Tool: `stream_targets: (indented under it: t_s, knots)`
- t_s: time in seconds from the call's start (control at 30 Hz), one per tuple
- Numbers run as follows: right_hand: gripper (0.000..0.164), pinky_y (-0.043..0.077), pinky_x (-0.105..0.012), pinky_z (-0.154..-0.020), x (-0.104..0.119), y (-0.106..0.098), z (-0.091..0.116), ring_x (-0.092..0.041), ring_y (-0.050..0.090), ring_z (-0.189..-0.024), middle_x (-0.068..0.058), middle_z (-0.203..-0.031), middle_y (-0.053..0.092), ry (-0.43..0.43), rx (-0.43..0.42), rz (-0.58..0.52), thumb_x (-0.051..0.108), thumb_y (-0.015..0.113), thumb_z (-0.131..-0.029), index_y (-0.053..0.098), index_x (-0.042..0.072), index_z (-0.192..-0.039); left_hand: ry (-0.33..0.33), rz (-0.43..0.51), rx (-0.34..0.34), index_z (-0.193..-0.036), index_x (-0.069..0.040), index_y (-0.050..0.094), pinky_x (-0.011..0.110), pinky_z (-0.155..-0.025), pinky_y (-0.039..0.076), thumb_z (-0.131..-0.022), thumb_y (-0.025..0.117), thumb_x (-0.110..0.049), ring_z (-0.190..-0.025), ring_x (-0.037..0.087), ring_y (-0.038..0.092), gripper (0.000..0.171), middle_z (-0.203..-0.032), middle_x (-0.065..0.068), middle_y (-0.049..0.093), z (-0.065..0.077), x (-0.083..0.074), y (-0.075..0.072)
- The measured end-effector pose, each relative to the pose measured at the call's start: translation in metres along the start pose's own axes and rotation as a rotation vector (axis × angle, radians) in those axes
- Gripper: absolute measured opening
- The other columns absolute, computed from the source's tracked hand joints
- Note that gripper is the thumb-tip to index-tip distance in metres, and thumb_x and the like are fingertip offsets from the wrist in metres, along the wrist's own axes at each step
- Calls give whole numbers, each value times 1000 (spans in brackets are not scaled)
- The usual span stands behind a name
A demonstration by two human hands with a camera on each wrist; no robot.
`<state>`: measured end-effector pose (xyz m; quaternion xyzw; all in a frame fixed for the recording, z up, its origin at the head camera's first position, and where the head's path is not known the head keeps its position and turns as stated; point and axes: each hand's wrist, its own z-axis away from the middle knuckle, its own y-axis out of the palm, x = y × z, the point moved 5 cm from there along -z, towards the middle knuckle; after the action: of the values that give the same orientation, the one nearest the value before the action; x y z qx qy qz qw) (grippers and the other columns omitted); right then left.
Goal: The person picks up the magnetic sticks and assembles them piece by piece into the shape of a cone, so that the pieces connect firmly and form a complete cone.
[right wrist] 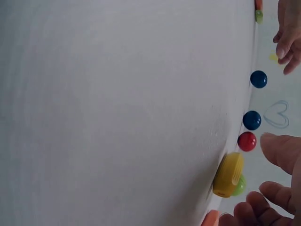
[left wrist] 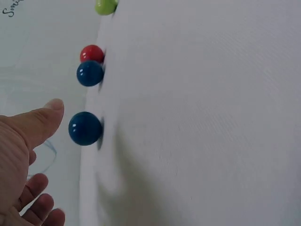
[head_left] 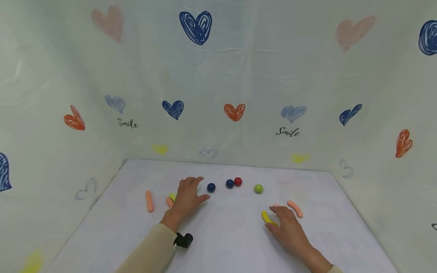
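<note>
Both hands lie low over the worktop [head_left: 225,242]. Right hand [head_left: 290,229] has relaxed fingers touching a yellow stick [head_left: 267,217], holding nothing. Left hand [head_left: 187,197], spread and empty, reaches toward a blue ball [head_left: 211,187] just beyond its fingertips; closing around it seems next.

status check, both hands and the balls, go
Left hand open, thumb beside nearest blue ball, not touching. Right hand open over yellow stick. Nothing between left hand and ball.

beige sleeve [head_left: 150,252], black wrist camera [head_left: 183,240]
</note>
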<state>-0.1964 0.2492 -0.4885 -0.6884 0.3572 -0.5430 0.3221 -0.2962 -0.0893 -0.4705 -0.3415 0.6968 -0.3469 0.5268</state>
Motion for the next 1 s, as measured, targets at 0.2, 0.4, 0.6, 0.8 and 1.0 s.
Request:
stream_targets:
  t_s: [0.2,0.4,0.6,0.8,1.0]
  knots:
    - [48,52,-45,-99,3,19,-2,-19,62,-114,-1,-116,70,64,110,9,15,86,-87,68,7,-131,-147,125,41,-146,-8,60,52,-110,49,-89,87,-29,-129,39,55,67,-142,20,59,-15,10,30]
    - [40,53,-41,-92,8,25,-6,-16,63,-110,4,-104,70,53,130,45,13,88,-84,72,8,-120,-203,135,39,-140,-9,63,50,-103,53,-88,87,-29,-117,32,62,61,-129,16,64,-21,17,52]
    - [30,56,-39,-88,11,24,-8,-11,62,-95,5,-100,71,16,132,87,13,89,-84,73,11,-109,-139,126,60,-122,-11,70,48,-97,56,-91,84,-27,-104,27,66,39,-116,13,63,-18,7,52]
    - [23,51,-34,-88,17,20,-9,-11,54,-100,12,-102,63,-74,118,96,8,87,-86,77,22,-100,-56,221,172,-122,-12,73,39,-84,57,-91,83,-20,-93,17,63,33,-109,5,69,9,-2,41]
    - [29,48,-27,-81,20,19,-12,-10,49,-95,10,-98,53,-122,130,82,-2,79,-89,81,22,-104,-14,270,266,-126,-19,70,38,-82,55,-94,80,-14,-95,14,63,34,-107,0,71,29,-5,39]
